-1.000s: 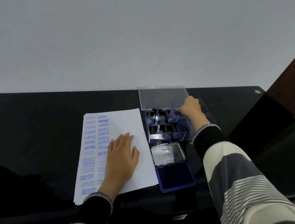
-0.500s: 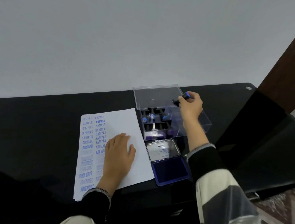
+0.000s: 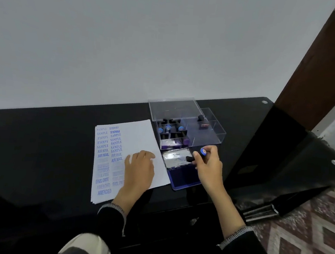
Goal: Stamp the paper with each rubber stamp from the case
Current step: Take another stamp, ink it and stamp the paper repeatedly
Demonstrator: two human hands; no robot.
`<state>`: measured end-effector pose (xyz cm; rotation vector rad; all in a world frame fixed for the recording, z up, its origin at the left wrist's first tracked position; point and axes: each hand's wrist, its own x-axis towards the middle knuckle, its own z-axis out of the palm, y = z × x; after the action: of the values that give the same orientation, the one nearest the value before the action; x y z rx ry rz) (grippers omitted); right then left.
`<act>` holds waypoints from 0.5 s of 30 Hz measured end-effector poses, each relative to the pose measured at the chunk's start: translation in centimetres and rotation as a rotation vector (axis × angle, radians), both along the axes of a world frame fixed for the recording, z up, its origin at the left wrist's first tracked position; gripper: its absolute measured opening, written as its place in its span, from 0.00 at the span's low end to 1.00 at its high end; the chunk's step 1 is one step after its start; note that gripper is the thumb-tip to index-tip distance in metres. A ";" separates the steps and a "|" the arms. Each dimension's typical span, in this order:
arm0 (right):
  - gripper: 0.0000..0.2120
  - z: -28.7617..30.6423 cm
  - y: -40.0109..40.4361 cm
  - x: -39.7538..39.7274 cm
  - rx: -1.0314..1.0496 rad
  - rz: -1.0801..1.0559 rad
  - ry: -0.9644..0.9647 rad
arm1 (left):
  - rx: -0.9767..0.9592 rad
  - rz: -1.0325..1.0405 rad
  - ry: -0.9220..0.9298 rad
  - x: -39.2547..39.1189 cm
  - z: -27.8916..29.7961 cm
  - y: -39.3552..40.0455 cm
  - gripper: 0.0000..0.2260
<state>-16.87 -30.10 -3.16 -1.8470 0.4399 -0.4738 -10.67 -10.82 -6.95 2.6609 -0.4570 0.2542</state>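
A white sheet of paper (image 3: 139, 136) lies on the black desk, its left half covered with blue stamped words. My left hand (image 3: 139, 168) lies flat on its lower right part. The clear plastic case (image 3: 212, 135) stands open behind it, with several blue-topped stamps (image 3: 168, 128) in its left slots and one dark stamp (image 3: 201, 120) in its right half. My right hand (image 3: 207, 166) grips a black stamp with a blue-capped handle (image 3: 203, 151), tilted above the open ink pad (image 3: 180, 175), just over the pad's silver lid (image 3: 175, 159).
The black desk (image 3: 39, 146) runs left to right against a plain pale wall. Its right end drops to a lower black surface (image 3: 280, 167). A brown door frame (image 3: 320, 59) and patterned floor (image 3: 305, 230) lie to the right.
My right hand lifted a blue-capped stamp out of the case and carried it toward me, down to the ink pad. My left hand stayed flat on the paper.
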 end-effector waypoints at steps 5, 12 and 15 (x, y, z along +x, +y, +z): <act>0.11 -0.2 0.2 -1.6 -0.201 0.142 -0.001 | -0.158 -0.311 0.103 -3.3 -0.4 0.6 0.22; 0.07 -0.9 0.3 -1.0 -0.326 0.238 0.084 | 0.020 -0.300 0.148 -3.7 -1.2 0.8 0.37; 0.06 -1.2 0.3 -0.9 -0.339 0.249 0.075 | 0.018 -0.275 0.136 -3.7 -1.6 0.7 0.35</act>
<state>-17.74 -29.75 -4.40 -2.2175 0.1810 -0.3233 -14.34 -10.12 -8.57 2.5722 -0.7737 -0.0146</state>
